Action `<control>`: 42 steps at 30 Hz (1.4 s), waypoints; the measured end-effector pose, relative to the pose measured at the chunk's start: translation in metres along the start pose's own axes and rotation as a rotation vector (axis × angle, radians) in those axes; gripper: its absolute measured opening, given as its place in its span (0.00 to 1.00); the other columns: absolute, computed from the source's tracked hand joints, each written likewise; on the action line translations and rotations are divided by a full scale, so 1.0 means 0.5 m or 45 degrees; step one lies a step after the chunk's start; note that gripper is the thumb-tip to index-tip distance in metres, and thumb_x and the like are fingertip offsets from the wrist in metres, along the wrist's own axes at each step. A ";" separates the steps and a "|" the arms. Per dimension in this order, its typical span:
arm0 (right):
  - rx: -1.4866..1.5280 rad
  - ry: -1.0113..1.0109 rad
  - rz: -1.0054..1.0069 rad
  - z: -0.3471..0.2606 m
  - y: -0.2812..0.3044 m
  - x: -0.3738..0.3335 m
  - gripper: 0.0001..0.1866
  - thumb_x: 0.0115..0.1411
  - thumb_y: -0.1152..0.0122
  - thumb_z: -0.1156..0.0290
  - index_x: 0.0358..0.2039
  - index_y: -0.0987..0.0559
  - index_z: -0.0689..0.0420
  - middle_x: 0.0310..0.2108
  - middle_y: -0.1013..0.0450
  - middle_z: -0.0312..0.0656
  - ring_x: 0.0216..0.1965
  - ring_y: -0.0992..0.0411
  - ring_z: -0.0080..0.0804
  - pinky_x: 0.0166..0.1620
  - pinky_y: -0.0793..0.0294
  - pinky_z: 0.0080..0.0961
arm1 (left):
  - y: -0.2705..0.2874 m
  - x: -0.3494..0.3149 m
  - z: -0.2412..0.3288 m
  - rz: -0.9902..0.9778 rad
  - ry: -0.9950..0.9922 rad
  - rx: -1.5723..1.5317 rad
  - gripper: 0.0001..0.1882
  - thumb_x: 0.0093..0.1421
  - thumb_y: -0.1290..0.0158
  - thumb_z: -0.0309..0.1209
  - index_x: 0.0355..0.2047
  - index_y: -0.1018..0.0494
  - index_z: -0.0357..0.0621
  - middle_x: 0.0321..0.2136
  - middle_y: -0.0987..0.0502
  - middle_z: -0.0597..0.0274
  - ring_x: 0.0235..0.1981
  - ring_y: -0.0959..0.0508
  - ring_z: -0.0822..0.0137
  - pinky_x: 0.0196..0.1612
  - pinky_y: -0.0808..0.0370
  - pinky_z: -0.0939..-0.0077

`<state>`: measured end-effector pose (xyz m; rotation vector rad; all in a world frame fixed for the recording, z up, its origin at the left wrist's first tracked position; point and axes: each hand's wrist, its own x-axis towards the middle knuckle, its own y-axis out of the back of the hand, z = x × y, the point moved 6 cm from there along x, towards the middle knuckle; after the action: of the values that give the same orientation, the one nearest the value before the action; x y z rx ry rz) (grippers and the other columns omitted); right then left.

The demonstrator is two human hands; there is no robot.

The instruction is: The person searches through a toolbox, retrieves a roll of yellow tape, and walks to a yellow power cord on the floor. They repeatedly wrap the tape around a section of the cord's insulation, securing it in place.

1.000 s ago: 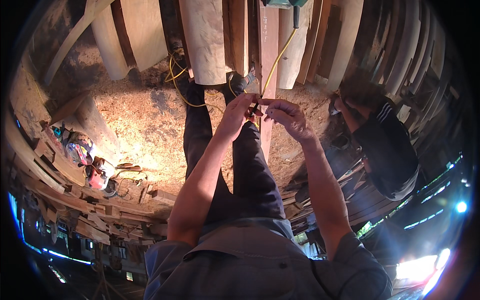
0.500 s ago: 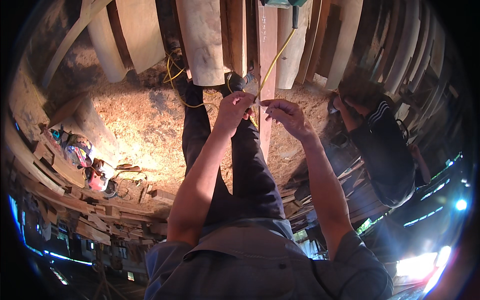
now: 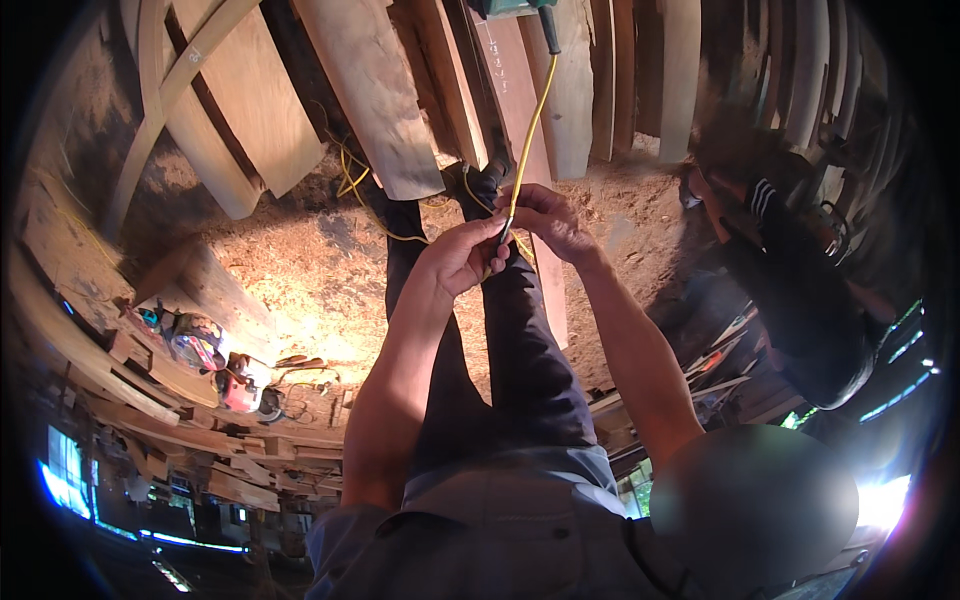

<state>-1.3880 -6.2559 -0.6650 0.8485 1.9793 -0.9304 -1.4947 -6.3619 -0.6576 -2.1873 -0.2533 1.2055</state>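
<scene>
Left hand [image 3: 462,258] pinching the yellow cable [image 3: 534,125] at a dark section, right hand's [image 3: 555,225] fingertips touching just above, their closure I cannot tell, cable by the reddish plank's [image 3: 514,95] left edge, running up to a green tool [image 3: 508,8]

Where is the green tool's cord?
In the head view, the yellow cord runs right of centre, from the green tool at the top edge to the left hand and right hand.

Cable [image 3: 533,125]: from tool [image 3: 505,8] ahead to left hand [image 3: 458,260] and right hand [image 3: 552,222]
Planks [image 3: 365,95]: ahead
Log [image 3: 228,300]: left, on floor [image 3: 330,260]
Co-worker [image 3: 795,290]: right
</scene>
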 end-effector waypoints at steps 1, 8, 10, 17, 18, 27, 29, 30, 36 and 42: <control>0.127 0.014 -0.054 0.001 -0.007 0.012 0.17 0.61 0.34 0.71 0.49 0.23 0.63 0.41 0.23 0.39 0.41 0.25 0.24 0.46 0.24 0.21 | -0.001 0.000 0.000 -0.010 0.032 -0.004 0.11 0.66 0.44 0.35 0.42 0.25 0.41 0.30 0.22 0.64 0.27 0.22 0.71 0.30 0.25 0.79; 0.365 -0.013 -0.120 0.002 -0.047 0.043 0.25 0.61 0.33 0.66 0.54 0.28 0.66 0.49 0.25 0.43 0.51 0.27 0.31 0.53 0.26 0.27 | -0.038 -0.008 -0.012 -0.007 -0.048 0.000 0.09 0.65 0.43 0.34 0.42 0.25 0.45 0.31 0.23 0.65 0.28 0.23 0.70 0.30 0.25 0.78; 0.299 0.057 0.021 0.011 -0.020 0.038 0.28 0.62 0.33 0.63 0.56 0.29 0.67 0.51 0.26 0.43 0.53 0.28 0.32 0.55 0.27 0.28 | -0.057 -0.015 -0.011 0.055 -0.184 0.062 0.08 0.64 0.43 0.33 0.41 0.24 0.45 0.31 0.23 0.64 0.27 0.23 0.70 0.30 0.25 0.77; -1.150 0.162 0.577 -0.225 0.015 -0.085 0.14 0.63 0.38 0.61 0.40 0.17 0.59 0.26 0.21 0.43 0.29 0.24 0.23 0.34 0.25 0.30 | -0.051 -0.014 -0.044 0.391 -0.524 0.201 0.11 0.60 0.37 0.34 0.38 0.24 0.41 0.29 0.24 0.64 0.23 0.23 0.71 0.27 0.27 0.77; -1.205 0.209 0.490 -0.259 -0.011 -0.083 0.14 0.62 0.38 0.61 0.39 0.17 0.59 0.26 0.21 0.44 0.28 0.24 0.25 0.34 0.25 0.30 | -0.054 -0.012 -0.044 0.418 -0.540 0.225 0.12 0.60 0.37 0.34 0.38 0.24 0.41 0.28 0.24 0.64 0.23 0.23 0.71 0.26 0.28 0.78; -1.996 -0.579 -0.419 -0.209 -0.163 0.110 0.16 0.52 0.31 0.58 0.28 0.16 0.61 0.25 0.20 0.46 0.29 0.20 0.37 0.35 0.23 0.31 | -0.058 -0.006 -0.040 0.500 -0.715 0.296 0.13 0.60 0.36 0.34 0.39 0.24 0.39 0.27 0.24 0.66 0.22 0.23 0.75 0.22 0.32 0.85; -1.932 -0.555 -0.460 -0.192 -0.169 0.122 0.16 0.51 0.31 0.60 0.29 0.16 0.62 0.27 0.20 0.47 0.31 0.20 0.36 0.37 0.23 0.31 | -0.054 -0.003 -0.045 0.488 -0.798 0.314 0.12 0.62 0.39 0.33 0.40 0.23 0.37 0.27 0.22 0.64 0.22 0.23 0.77 0.22 0.32 0.86; -1.899 -0.544 -0.478 -0.185 -0.169 0.125 0.16 0.50 0.31 0.61 0.30 0.17 0.62 0.27 0.20 0.47 0.32 0.20 0.36 0.38 0.23 0.31 | -0.054 -0.003 -0.046 0.482 -0.803 0.321 0.12 0.62 0.39 0.33 0.40 0.23 0.36 0.27 0.22 0.64 0.22 0.23 0.77 0.23 0.31 0.85; -1.736 -0.030 -0.391 -0.208 -0.182 0.118 0.22 0.47 0.33 0.61 0.41 0.19 0.62 0.37 0.20 0.51 0.38 0.20 0.40 0.42 0.22 0.33 | -0.057 -0.006 -0.039 0.513 -0.877 0.389 0.11 0.63 0.41 0.31 0.40 0.23 0.34 0.29 0.21 0.63 0.23 0.24 0.77 0.26 0.28 0.84; -1.567 0.128 -0.297 -0.263 -0.183 0.074 0.23 0.51 0.34 0.64 0.46 0.22 0.62 0.36 0.21 0.46 0.38 0.22 0.34 0.43 0.23 0.30 | -0.032 -0.004 -0.028 0.504 -0.980 0.435 0.10 0.64 0.42 0.29 0.42 0.24 0.36 0.31 0.20 0.64 0.23 0.25 0.79 0.22 0.33 0.86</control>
<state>-1.5260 -6.1849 -0.6110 -0.0520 2.2327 0.3129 -1.4823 -6.3560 -0.6410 -1.4342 0.0864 2.1075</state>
